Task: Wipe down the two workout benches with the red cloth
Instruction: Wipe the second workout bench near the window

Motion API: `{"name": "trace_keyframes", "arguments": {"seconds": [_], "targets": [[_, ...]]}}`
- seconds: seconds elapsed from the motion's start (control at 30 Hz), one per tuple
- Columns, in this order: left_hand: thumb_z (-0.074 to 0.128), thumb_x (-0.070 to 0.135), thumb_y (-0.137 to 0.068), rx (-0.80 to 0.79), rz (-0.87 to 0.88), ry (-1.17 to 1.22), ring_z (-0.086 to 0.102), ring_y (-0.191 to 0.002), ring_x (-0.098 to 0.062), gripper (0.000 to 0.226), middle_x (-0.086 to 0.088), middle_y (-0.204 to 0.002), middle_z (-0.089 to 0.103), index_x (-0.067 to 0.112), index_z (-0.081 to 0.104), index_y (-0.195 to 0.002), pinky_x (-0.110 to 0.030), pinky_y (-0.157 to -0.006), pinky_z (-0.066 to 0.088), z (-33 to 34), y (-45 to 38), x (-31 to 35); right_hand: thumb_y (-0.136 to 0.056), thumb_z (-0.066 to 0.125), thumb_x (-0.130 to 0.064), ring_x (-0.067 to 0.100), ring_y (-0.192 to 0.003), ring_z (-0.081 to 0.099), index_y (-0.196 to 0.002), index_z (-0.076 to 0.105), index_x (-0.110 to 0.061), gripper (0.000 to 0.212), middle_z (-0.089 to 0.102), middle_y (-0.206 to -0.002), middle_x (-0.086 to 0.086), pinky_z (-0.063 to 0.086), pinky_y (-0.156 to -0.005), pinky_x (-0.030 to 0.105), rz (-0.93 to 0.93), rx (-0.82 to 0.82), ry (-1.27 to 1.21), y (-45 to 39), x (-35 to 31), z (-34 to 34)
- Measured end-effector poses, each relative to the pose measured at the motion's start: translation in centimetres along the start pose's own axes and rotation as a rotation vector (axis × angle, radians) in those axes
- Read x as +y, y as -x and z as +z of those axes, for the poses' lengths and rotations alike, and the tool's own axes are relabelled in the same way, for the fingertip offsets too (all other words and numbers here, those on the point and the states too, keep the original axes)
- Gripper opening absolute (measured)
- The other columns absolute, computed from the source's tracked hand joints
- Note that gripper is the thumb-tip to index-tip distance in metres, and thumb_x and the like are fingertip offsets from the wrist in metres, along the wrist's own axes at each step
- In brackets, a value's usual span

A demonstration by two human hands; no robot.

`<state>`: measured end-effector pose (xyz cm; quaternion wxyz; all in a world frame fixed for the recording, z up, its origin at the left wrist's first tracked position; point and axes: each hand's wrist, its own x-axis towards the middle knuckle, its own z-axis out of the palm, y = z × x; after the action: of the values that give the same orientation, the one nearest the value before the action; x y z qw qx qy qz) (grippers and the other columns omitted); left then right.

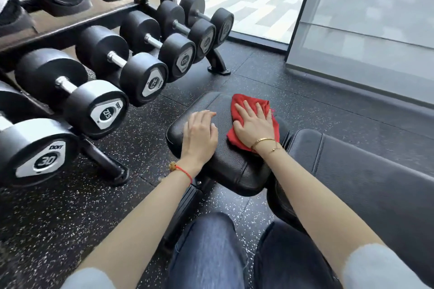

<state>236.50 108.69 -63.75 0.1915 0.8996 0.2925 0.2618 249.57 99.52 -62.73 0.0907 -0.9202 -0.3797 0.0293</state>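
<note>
Pressing our right hand (254, 125) flat, fingers spread, on the crumpled red cloth (251, 110), we pin the cloth to the far right part of the black padded leather seat pad (232, 164) of the workout bench. Our left hand (200, 135) rests on the same pad just beside it, fingers loosely bent over the left edge and holding nothing, steadying the bench. The cloth lies directly under the right palm, so the right hand is the one to carry the stroke. The pad's long axis runs away from us toward the window, and the unwiped stretch lies to the left and toward our knees. To the right, across a narrow gap, the long black padded backrest (357, 162) stretches off toward the right edge.

Counting: one red cloth and two hands. We see one bench for certain; whether the second bench is in view we cannot tell. About seven black round-headed dumbbells (150, 77) on the steel rack (217, 61) stand to our left
</note>
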Motion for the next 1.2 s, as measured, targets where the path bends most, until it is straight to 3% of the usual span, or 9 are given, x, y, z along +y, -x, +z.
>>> {"name": "trace_keyframes", "arguments": {"seconds": [0.23,0.4,0.7,1.0,1.13,1.2], "targets": [[0.048,0.017,-0.095,-0.032,0.047,-0.01,0.044,-0.13,-0.021,0.036,-0.001,-0.135,0.056,0.016,0.057,-0.129,-0.037,-0.109,0.03,2.1,0.0,2.0,-0.098,0.035,-0.035,0.025,-0.151,0.001,-0.155,0.013,-0.026,0.061,0.007,-0.163,-0.003,-0.002,-0.121,0.048,-0.148,-0.065,0.066,6.7,3.1,-0.8],[0.044,0.023,-0.097,-0.073,0.053,-0.077,0.041,-0.132,-0.017,0.035,0.005,-0.137,0.054,0.022,0.056,-0.13,-0.045,-0.117,0.021,3.7,0.3,3.1,-0.098,0.032,-0.037,0.022,-0.151,-0.001,-0.155,0.007,-0.025,0.064,0.003,-0.163,-0.004,-0.003,-0.121,0.046,-0.056,-0.078,0.163,11.6,7.5,-1.7],[0.047,0.025,-0.092,-0.038,0.068,-0.097,0.045,-0.128,-0.014,0.033,0.009,-0.133,0.057,0.024,0.061,-0.122,-0.046,-0.114,0.023,4.3,0.2,2.8,-0.098,0.034,-0.037,0.026,-0.149,0.01,-0.153,0.023,-0.02,0.059,0.017,-0.162,0.0,0.002,-0.12,0.05,0.218,-0.059,0.107,4.1,10.7,-2.5],[0.049,0.024,-0.089,-0.02,0.076,-0.092,0.046,-0.126,-0.015,0.034,0.008,-0.131,0.058,0.024,0.062,-0.12,-0.047,-0.114,0.025,4.3,0.4,2.8,-0.086,0.017,-0.048,0.023,-0.15,0.01,-0.154,0.021,-0.028,0.07,0.016,-0.161,-0.005,0.002,-0.121,0.047,-0.034,-0.035,0.097,14.5,9.8,-1.5],[0.049,0.023,-0.088,-0.027,0.078,-0.079,0.047,-0.127,-0.016,0.035,0.008,-0.131,0.059,0.023,0.062,-0.12,-0.047,-0.114,0.024,4.2,0.4,2.8,-0.096,0.036,-0.041,0.022,-0.15,0.008,-0.154,0.019,-0.03,0.06,0.013,-0.162,-0.005,0.001,-0.121,0.045,0.059,-0.018,0.094,11.6,11.8,-2.0],[0.049,0.023,-0.088,-0.028,0.079,-0.083,0.046,-0.127,-0.016,0.035,0.008,-0.132,0.059,0.023,0.062,-0.121,-0.046,-0.114,0.024,4.1,0.5,2.8,-0.098,0.035,-0.039,0.024,-0.15,0.008,-0.154,0.018,-0.029,0.06,0.011,-0.163,-0.003,0.002,-0.121,0.046,0.169,-0.016,0.085,8.6,12.5,-2.6]]}}
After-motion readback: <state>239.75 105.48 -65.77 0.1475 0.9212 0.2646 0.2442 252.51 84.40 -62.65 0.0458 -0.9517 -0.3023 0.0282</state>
